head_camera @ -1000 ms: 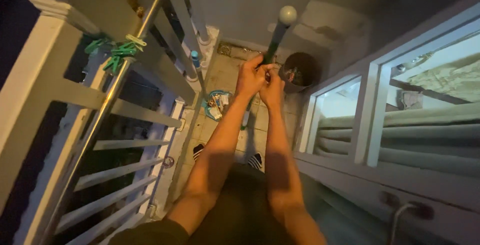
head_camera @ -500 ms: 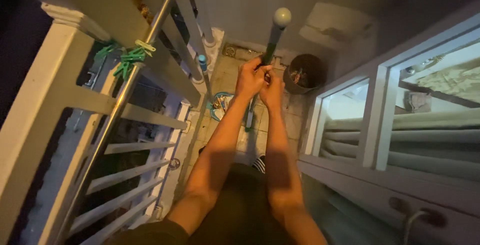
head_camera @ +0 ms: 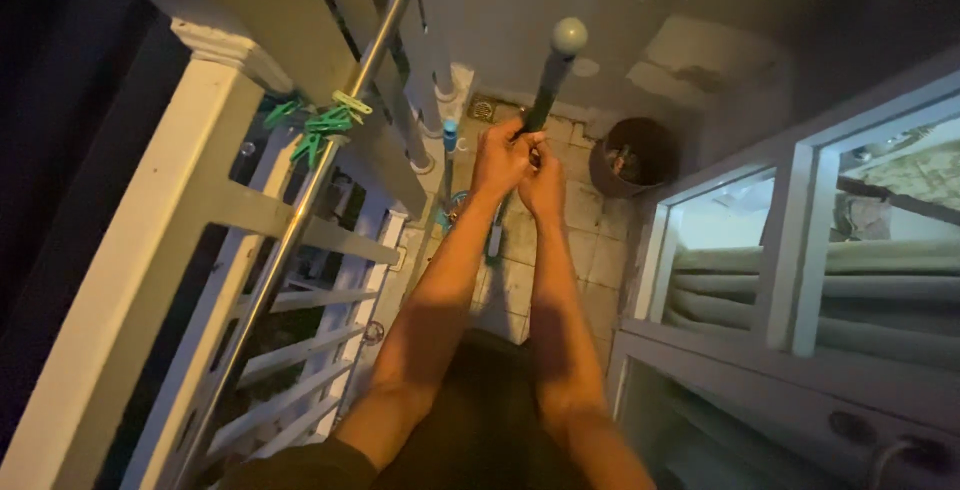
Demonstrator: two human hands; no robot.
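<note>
Both my hands grip a dark green pole (head_camera: 549,78) with a pale round knob at its upper end. My left hand (head_camera: 500,158) and my right hand (head_camera: 543,178) close around it side by side, arms stretched out ahead of me. The pole runs down between my hands toward the tiled floor (head_camera: 590,250), and its lower end is hidden behind my arms. A blue and white object lies on the floor just left of my left wrist.
A white railing (head_camera: 250,210) runs along the left with a metal rod (head_camera: 300,220) carrying green clothes pegs (head_camera: 320,122). A dark round bucket (head_camera: 640,155) stands in the far corner. A white-framed window (head_camera: 790,240) lines the right. A floor drain (head_camera: 482,110) lies ahead.
My hands stay clasped on the pole. The view has shifted slightly, so the railing looks closer and the pole's knob sits a little higher.
</note>
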